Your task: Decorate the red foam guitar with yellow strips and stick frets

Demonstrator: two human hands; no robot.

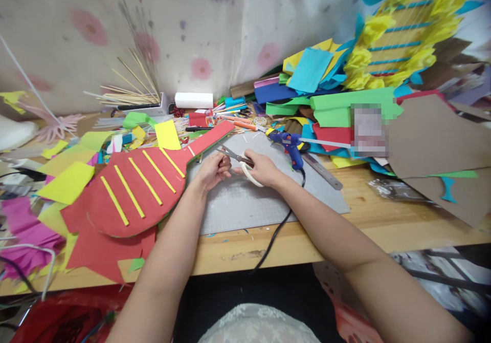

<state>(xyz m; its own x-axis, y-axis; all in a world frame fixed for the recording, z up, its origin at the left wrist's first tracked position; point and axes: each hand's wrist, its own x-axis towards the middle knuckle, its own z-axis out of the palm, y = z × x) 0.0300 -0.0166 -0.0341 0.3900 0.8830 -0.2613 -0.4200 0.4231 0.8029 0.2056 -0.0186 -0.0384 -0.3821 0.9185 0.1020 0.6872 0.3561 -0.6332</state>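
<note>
Scissors point(251, 175) with white handles are in my right hand point(263, 167), whose fingers are at the handles. Their dark blades point left, toward my left hand point(215, 171). That hand is closed with its fingers curled in; whatever it may hold is too small or hidden to make out. Both hands are over a grey cutting mat point(238, 215). Left of them lies a red guitar-shaped cutout point(126, 189) with several yellow strips across its body and a small white piece on its neck. A blue glue gun point(290, 146) rests just right of the scissors.
A metal ruler point(322, 171) lies on the mat's right side, and a black cord point(278, 233) hangs over the table's front edge. Coloured paper point(63, 181) covers the left. Cardboard point(437, 133) lies at right, below a decorated yellow-flowered piece point(402, 41). Sticks point(130, 94) stand behind.
</note>
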